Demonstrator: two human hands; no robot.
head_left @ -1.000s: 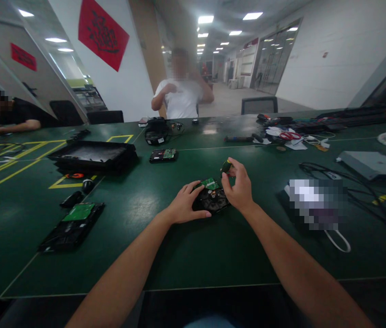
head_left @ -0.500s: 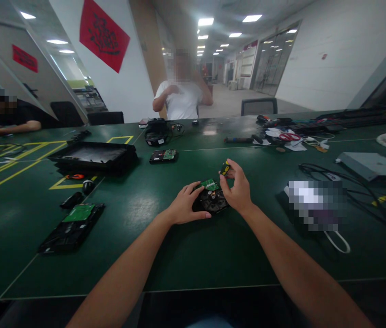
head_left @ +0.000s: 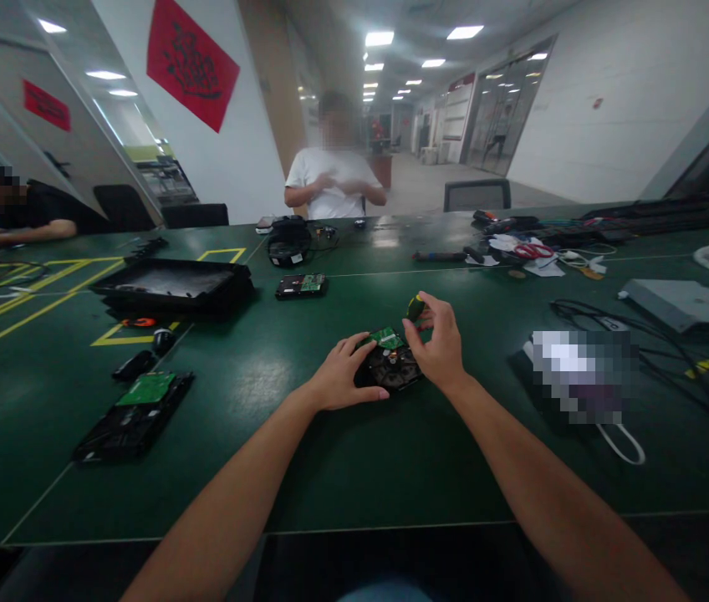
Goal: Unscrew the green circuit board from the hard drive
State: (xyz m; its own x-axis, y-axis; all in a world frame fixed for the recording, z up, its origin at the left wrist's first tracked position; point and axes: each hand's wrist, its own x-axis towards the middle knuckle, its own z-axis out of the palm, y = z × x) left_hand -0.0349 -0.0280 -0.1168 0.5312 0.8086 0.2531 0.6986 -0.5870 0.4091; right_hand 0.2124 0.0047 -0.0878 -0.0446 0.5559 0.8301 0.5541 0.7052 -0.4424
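Note:
A hard drive [head_left: 394, 372] with a green circuit board lies on the table in front of me. My left hand [head_left: 347, 374] grips its left side, fingertips on the board's edge and thumb along the near side. Above the drive's right end, my right hand [head_left: 439, 341] pinches the yellow-and-dark handle of a screwdriver [head_left: 415, 308] between thumb and fingers. The handle stands nearly upright. The screwdriver's shaft and tip cannot be made out, and the drive's right edge is partly behind my right hand.
On the left lie another hard drive [head_left: 135, 415] and a black tray [head_left: 172, 284]; a smaller drive [head_left: 301, 285] sits farther back. To the right are a blurred-out box [head_left: 580, 376], black cables [head_left: 668, 372] and a grey metal case [head_left: 690, 303]. A person [head_left: 335, 180] sits opposite.
The screwdriver handle has turned in my right hand, its yellow markings facing differently. My left hand stays on the hard drive. The person opposite has lowered their raised arm.

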